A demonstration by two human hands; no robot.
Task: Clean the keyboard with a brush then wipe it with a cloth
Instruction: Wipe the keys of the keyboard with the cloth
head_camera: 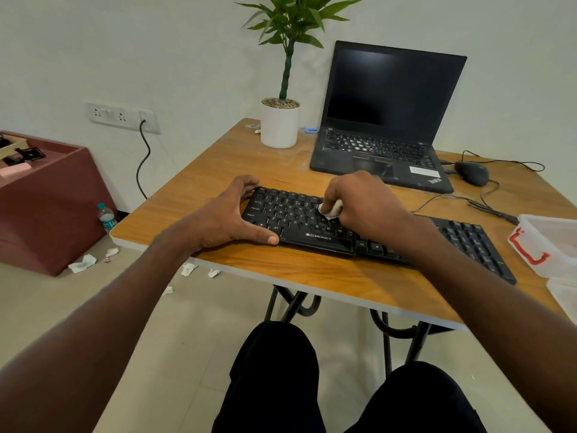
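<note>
the table [312, 276] carries everything, and i take the keyboard [312, 237] as my landmark: it lies slantwise across the near half of the table, its left end close to the table's left edge. behind the keyboard stands the open laptop [384, 120], with the potted plant [280, 123] to the laptop's left. off the keyboard's right end sits a clear plastic box [549, 242], and behind that end lies the mouse [472, 172]. i see no brush anywhere, so i judge i am on the wiping step.

my left hand [231, 217] clamps the keyboard's left end, fingers hooked over the far corner and thumb along the near edge, grasping the keyboard so it cannot skate. my right hand [362, 201] is clenched on the cloth [331, 210], a small white wad pinched in the fingertips and pressed onto the keys near the middle of the letter rows.

to do this well i should keep the left hand pinning, wipe in rows along the keyboard's length rather than scrubbing in one spot, and press lightly so the keys don't snag the wad. the keyboard's right half lies under my forearm, and i judge it needs wiping too. refolding the cloth to a clean face would help.
</note>
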